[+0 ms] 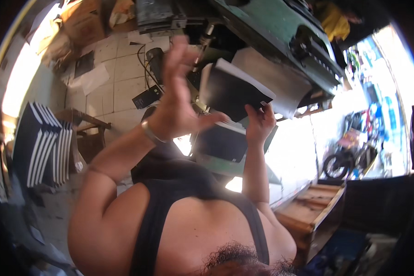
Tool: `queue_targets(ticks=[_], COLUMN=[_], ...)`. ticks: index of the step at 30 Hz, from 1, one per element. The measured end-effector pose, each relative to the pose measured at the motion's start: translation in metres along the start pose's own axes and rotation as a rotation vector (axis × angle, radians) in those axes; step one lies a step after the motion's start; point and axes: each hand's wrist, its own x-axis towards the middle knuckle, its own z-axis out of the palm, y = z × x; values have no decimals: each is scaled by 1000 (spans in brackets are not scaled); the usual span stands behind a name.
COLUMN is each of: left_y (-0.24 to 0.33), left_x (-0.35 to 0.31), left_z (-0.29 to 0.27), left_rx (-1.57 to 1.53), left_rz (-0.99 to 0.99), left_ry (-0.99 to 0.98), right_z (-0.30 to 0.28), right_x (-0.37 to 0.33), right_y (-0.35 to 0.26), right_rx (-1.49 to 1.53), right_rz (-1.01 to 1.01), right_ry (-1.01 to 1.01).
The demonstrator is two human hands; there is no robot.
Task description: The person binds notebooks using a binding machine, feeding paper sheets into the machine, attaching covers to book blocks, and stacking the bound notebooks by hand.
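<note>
My right hand (261,123) pinches the lower right corner of a black-covered book (232,92), which is tilted up with pale page edges along its top. My left hand (175,99) is raised to the left of that book, its fingers stretched out and thumb spread toward the right, with nothing in it. A metal bracelet circles the left wrist. Below and between both hands, a second black-covered book (221,142) lies on a green surface (211,164). Behind the held book is a large pale sheet (280,85).
A green machine (262,30) spans the far side, with a person in yellow (334,23) beyond it. At left, stacked dark books (43,147) stand beside a wooden stool (89,124). A wooden frame (308,207) is at right. Papers (94,79) lie on the tiled floor.
</note>
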Motion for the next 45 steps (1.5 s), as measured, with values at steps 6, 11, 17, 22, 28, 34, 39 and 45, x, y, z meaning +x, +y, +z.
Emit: queue_targets(ticks=[6,11,17,22,28,34,39,45], left_y=[6,6,6,4,0,1,4,0], left_x=[-72,-94,-95,-102,-121,-130,-127,-133], left_z=[-11,-23,-38,-40,-37,-37,-30,-32], left_rx=[-527,-403,-247,-222,-278,-405,-419,-416], left_rz=[-622,-351,-128,-75,-175,-262,-239,-220], left_ry=[-156,-263,-232,-237,-186,-126,-45,-64], right_z=[-4,26,33,39,41,42,47,44], right_x=[-49,-60,-78,-77,-75,-75,-77,-78], right_y=[-5,-17,-18,-32,-39,-44,-47,-46], right_rx=[358,208,-22,-106,-203,-126,-17,-57], right_rz=[156,-174,-449,-501,-520,-524,-480,-496], right_ry=[-166,-114,88,136,111,66,92,78])
